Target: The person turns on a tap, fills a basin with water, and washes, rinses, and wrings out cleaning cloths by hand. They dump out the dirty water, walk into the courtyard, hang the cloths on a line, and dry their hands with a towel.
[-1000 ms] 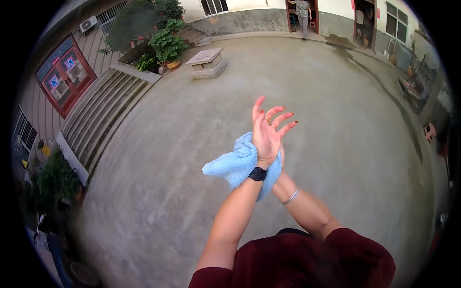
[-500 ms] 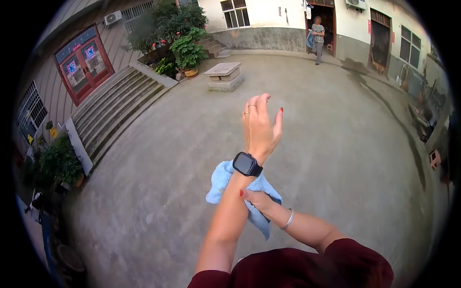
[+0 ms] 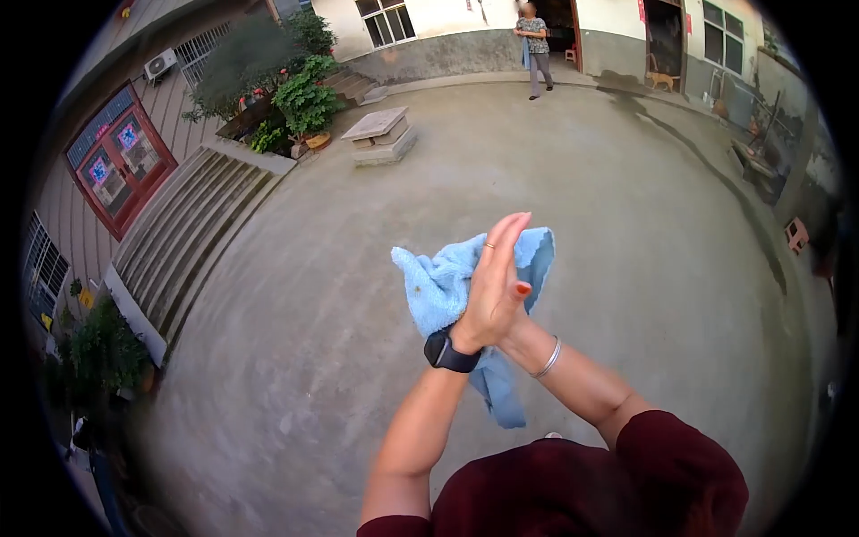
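Observation:
A light blue towel is spread behind my left hand, with one end hanging below the wrists. My left hand is raised, fingers stretched out and pointing up; it wears a ring and a black watch on the wrist. My right hand lies behind the left one, pressing the towel against it. Most of the right fingers are hidden by the left hand and the cloth. A silver bangle circles the right wrist.
Around me is a concrete courtyard. A low stone block stands ahead, with steps and potted plants at the left. A person stands near a far doorway; a dog is by another. A small stool sits at the right.
My right hand and the towel have moved up from the left forearm to the left hand. The view has turned slightly right. The person has stepped out from the doorway.

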`<state>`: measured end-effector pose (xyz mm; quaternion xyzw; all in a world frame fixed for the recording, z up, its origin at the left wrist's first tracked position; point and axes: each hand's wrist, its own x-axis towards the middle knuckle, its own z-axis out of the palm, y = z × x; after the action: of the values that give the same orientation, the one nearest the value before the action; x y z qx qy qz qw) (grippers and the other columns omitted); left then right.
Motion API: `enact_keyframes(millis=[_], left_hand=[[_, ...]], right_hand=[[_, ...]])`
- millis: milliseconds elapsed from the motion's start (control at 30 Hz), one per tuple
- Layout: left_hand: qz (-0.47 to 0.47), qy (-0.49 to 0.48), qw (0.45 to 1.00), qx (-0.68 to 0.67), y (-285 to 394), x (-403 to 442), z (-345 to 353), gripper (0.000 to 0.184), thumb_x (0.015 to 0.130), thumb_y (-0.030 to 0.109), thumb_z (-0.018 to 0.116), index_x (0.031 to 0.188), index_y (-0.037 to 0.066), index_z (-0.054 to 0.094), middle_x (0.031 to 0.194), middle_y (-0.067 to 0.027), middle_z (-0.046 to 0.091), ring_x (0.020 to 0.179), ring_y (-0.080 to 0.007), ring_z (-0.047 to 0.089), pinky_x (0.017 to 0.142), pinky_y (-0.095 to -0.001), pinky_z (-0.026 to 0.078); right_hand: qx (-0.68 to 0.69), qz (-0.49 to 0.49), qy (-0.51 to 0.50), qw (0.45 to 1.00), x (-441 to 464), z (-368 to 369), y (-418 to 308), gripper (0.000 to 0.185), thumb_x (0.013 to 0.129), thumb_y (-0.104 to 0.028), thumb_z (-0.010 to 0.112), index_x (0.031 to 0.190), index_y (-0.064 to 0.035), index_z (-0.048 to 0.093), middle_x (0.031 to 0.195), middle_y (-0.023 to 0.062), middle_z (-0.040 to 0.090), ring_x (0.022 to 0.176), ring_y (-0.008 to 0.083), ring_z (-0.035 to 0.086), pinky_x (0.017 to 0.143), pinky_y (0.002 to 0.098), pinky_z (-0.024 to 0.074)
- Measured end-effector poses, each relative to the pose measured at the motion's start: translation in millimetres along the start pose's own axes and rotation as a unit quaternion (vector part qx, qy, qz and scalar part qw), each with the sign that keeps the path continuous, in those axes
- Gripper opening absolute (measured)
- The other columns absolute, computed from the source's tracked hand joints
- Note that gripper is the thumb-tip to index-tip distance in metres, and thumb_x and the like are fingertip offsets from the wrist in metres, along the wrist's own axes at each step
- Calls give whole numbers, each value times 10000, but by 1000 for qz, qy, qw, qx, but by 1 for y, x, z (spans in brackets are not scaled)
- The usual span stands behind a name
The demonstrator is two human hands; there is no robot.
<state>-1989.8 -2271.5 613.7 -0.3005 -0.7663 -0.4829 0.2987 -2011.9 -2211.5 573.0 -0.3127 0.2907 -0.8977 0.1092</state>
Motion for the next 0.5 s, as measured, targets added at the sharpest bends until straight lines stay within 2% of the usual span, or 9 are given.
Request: enact_keyframes(millis=[67, 133, 167, 200, 267, 300, 333, 400, 500], left_hand=[[30, -3, 999, 36, 11, -10, -1, 714, 874, 573, 349, 1313, 12, 303, 1314, -218, 359, 1256, -346, 304, 1046, -417, 207], [58, 0, 995, 76, 25, -19, -8, 743, 864, 597, 342, 1316, 9, 300, 1318, -216, 356, 1258, -341, 301, 1046, -411, 206], [73, 4, 992, 98, 30, -21, -12, 757, 858, 609, 339, 1317, 8, 299, 1320, -215, 355, 1259, -339, 300, 1046, -408, 205], [86, 7, 989, 121, 34, -21, -18, 772, 853, 621, 336, 1319, 7, 297, 1322, -213, 353, 1259, -336, 299, 1046, -405, 205], [96, 137, 977, 131, 39, -14, -47, 815, 828, 654, 344, 1313, 0, 313, 1327, -199, 352, 1244, -309, 320, 1043, -394, 217], [75, 149, 983, 79, 39, -17, -48, 820, 822, 657, 356, 1305, -6, 326, 1321, -189, 361, 1233, -293, 336, 1035, -387, 231], [56, 163, 985, 26, 40, -20, -49, 826, 817, 660, 368, 1297, -12, 339, 1314, -180, 370, 1221, -276, 351, 1028, -380, 245], [-36, 81, 977, -192, 40, -26, -24, 805, 820, 637, 409, 1272, -29, 375, 1283, -154, 408, 1189, -239, 391, 1000, -365, 290], [-188, 107, 898, -384, 37, -38, -21, 738, 860, 594, 374, 1241, -37, 416, 1259, -134, 438, 1158, -213, 423, 968, -341, 332]], right_hand=[[-254, -101, 62, 960, -7, -7, 17, 745, 888, -582, 241, 1351, 0, 224, 1331, 97, 359, 1213, 203, 378, 966, 304, 333], [-487, -188, 113, 845, -10, -12, 24, 645, 939, -510, 199, 1342, -10, 255, 1306, 83, 391, 1193, 197, 400, 938, 286, 355], [-175, 67, 203, 961, -10, 13, -9, 627, 934, -523, 222, 1209, 3, 424, 1147, 90, 506, 1079, 189, 480, 870, 282, 383], [-211, -29, 100, 972, -10, -16, -5, 665, 914, -570, 226, 1071, 7, 516, 1021, 70, 553, 965, 153, 505, 837, 259, 386], [59, 2, -160, 985, 3, 1, -54, 618, 918, -561, 238, 931, -15, 527, 888, 53, 549, 828, 129, 495, 743, 253, 394], [180, 44, -244, 952, 6, 15, -73, 596, 919, -557, 247, 851, -32, 520, 812, 40, 533, 751, 116, 480, 685, 251, 391], [285, 95, -247, 921, 2, 31, -70, 569, 919, -555, 262, 753, -60, 487, 716, 16, 492, 660, 103, 445, 606, 251, 374], [316, 129, -201, 918, -3, 42, -61, 546, 924, -525, 290, 660, -80, 464, 625, 0, 462, 571, 90, 419, 532, 251, 365], [84, 69, -79, 991, -1, 49, -46, 495, 940, -444, 332, 678, -56, 495, 641, 24, 496, 576, 94, 446, 548, 251, 391]])
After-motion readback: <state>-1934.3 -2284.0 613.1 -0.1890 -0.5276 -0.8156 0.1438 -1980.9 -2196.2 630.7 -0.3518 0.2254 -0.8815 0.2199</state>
